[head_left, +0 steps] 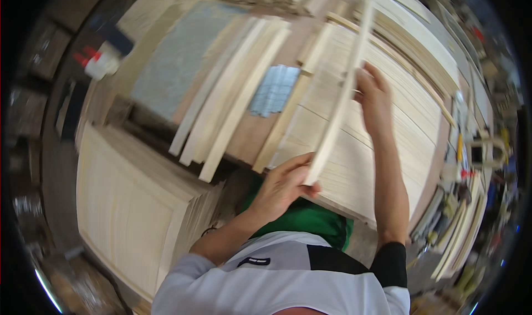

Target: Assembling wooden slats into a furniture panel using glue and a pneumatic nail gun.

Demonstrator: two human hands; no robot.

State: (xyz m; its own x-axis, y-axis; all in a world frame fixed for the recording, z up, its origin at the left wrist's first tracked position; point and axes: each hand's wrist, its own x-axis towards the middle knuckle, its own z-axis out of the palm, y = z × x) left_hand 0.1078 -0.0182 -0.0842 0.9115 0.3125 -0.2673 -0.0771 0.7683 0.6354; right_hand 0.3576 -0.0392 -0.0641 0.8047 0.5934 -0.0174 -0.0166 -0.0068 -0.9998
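A long pale wooden strip [335, 115] is raised over the workbench and runs from near my body to the far side. My left hand [285, 187] grips its near end, thumb and fingers wrapped round it. Farther along, my right hand [374, 96] closes on the strip's right side with bent fingers; motion blurs the fingertips a little. Beneath the strip lies a flat panel of pale boards [352, 148], with a wooden rail [284, 121] along its left side and another rail [399, 60] across its far side.
Several loose wooden strips [241, 93] and a bundle of blue-white pieces [274, 90] lie left of the panel. A stack of wooden panels [133, 204] stands at lower left. Beyond are a white bottle with red tops [100, 64] and, at right, tools [443, 218].
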